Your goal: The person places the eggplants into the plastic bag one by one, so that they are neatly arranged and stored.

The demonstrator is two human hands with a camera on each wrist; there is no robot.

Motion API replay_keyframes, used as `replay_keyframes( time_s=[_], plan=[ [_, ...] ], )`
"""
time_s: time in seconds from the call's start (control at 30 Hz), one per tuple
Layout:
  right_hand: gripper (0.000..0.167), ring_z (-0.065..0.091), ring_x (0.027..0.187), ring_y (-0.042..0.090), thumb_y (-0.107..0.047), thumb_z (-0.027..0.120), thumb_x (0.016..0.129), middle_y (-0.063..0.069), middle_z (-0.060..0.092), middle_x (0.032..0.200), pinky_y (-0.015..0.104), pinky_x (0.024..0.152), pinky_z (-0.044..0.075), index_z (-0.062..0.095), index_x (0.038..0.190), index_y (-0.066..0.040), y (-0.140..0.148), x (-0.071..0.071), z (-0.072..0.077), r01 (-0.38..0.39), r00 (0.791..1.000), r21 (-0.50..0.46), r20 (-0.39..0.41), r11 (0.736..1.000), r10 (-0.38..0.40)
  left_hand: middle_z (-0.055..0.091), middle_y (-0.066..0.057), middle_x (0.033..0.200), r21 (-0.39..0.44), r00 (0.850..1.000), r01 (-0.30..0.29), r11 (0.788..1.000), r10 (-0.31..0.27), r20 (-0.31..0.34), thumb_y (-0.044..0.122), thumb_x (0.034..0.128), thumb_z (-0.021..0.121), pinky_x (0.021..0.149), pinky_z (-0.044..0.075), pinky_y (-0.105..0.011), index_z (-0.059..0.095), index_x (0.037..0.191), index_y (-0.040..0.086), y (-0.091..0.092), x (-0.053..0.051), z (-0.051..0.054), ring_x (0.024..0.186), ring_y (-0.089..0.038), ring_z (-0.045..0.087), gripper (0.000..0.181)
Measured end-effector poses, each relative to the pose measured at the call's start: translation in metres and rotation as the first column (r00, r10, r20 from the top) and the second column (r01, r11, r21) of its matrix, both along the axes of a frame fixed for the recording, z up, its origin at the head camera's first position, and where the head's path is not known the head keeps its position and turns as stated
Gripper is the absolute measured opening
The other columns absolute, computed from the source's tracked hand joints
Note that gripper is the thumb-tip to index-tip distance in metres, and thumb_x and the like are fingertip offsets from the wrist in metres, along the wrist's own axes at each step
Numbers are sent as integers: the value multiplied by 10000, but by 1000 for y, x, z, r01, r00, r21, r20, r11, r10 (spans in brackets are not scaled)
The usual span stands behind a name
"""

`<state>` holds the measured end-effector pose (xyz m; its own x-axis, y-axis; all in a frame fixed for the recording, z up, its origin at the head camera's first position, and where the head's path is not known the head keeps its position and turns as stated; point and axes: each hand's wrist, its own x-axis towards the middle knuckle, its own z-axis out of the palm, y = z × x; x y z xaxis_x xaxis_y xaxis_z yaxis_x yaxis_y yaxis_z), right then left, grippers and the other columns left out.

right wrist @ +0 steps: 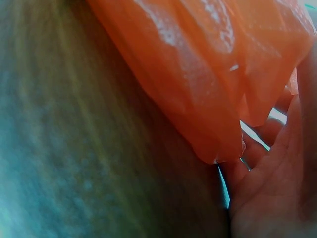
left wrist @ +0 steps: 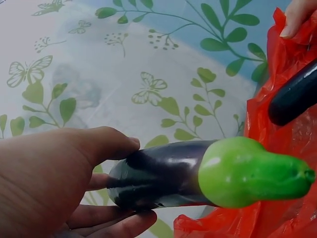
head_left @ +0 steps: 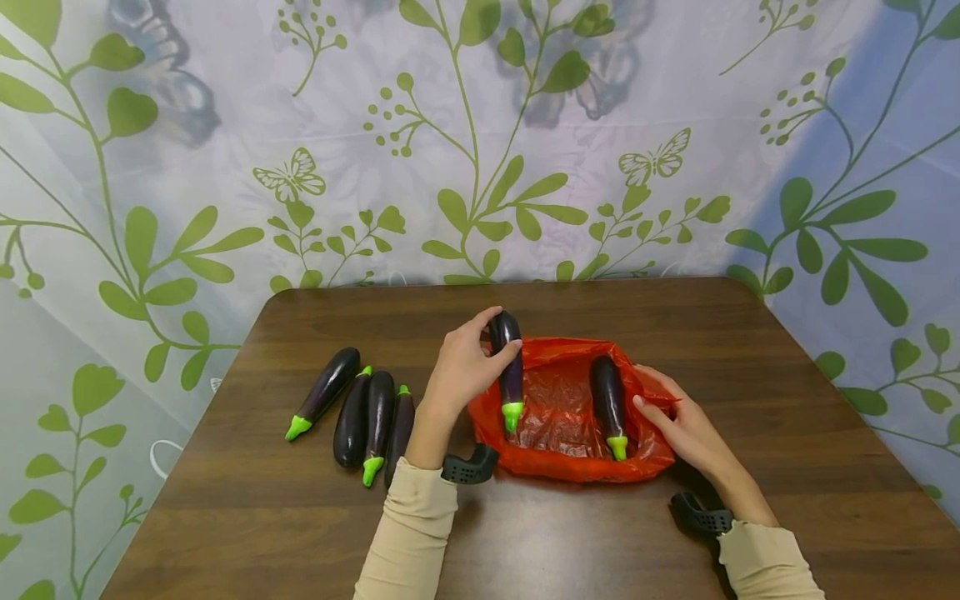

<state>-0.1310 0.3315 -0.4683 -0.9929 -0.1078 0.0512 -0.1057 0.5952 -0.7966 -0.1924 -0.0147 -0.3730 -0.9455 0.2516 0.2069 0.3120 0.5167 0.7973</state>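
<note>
An eggplant (head_left: 512,385) with a bright green stem end hangs stem-down in my left hand (head_left: 459,367), over the left side of a red plastic bag (head_left: 577,468). The left wrist view shows thumb and fingers around its dark rounded end, the green cap (left wrist: 237,173) pointing away. Inside the opened bag, toward the right, lies another eggplant (head_left: 608,400). My right hand (head_left: 690,429) grips the bag's right edge, thumb inside and fingers outside. In the right wrist view, bag plastic (right wrist: 198,74) partly covers the fingers of that hand (right wrist: 267,183).
Left of the bag, several eggplants (head_left: 381,417) lie side by side on the brown wooden table (head_left: 247,517), one (head_left: 327,390) slanting apart from the others. Behind the table hangs a leaf-patterned cloth (head_left: 465,150). Each wrist wears a black band (head_left: 471,467).
</note>
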Motion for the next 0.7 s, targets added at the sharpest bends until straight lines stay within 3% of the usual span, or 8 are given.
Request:
replay_keyframes(
  time_s=[0.37,0.7],
  plan=[
    [625,560,1284,423,-337,582,1055,218,453,1552,569,982,543,344,1612,-182,0,-1,0,0,1000,32,-18,999,0,670,-138,1329,12,1000,9,1000,-9,13,310,988,692,770,607,-343,512,1520,126,11,2,-2,998,-242,695,591],
    [633,551,1294,455,-336,582,1055,227,428,1567,582,969,544,333,1617,-186,-1,0,1,-5,1000,10,-5,1000,5,698,-131,1239,-4,1000,12,1000,-12,-16,296,981,703,622,518,-263,521,1511,104,20,1,-10,716,-166,608,592]
  ],
)
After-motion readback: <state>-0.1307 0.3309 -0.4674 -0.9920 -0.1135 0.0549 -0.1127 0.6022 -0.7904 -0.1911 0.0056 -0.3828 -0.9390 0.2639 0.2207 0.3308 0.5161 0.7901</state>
